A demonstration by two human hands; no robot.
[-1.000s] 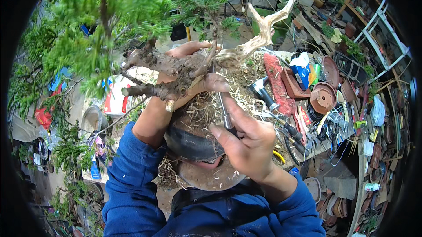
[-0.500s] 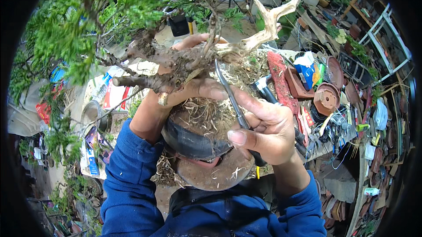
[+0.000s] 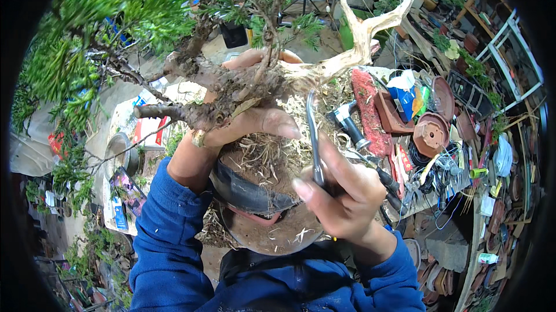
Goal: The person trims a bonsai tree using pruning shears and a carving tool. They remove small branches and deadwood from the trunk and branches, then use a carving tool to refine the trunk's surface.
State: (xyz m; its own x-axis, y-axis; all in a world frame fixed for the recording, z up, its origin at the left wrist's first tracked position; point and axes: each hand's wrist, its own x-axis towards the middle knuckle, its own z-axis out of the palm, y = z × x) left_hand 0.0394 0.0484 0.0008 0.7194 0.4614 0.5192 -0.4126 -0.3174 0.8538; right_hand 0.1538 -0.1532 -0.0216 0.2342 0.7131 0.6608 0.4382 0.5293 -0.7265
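While the left hand (image 3: 246,128) wraps the gnarled trunk (image 3: 234,89) of a small tree from below, its thumb lies along the near side and some fingertips show over the far side, so the grip is closed around the wood. Held up above the worktable (image 3: 397,209), the trunk runs across the middle of the view, with green foliage (image 3: 119,14) spreading to the left and a pale, stripped branch (image 3: 362,40) forking away to the upper right. Below and to the right of it, the right hand (image 3: 347,199) pinches a slim metal tool (image 3: 315,144) between thumb and forefinger, the other fingers curled in behind. Its bent tip points up just beneath the base of the pale branch; whether it touches the wood I cannot tell. Under both hands sits a soil-filled pot (image 3: 246,187) with a black band round its side, and light shavings (image 3: 301,112) are strewn over the soil and the table beyond. To the right lie a black-and-silver cylindrical tool (image 3: 350,128), a rough red strip (image 3: 372,115) and a brown angular pot (image 3: 430,134)
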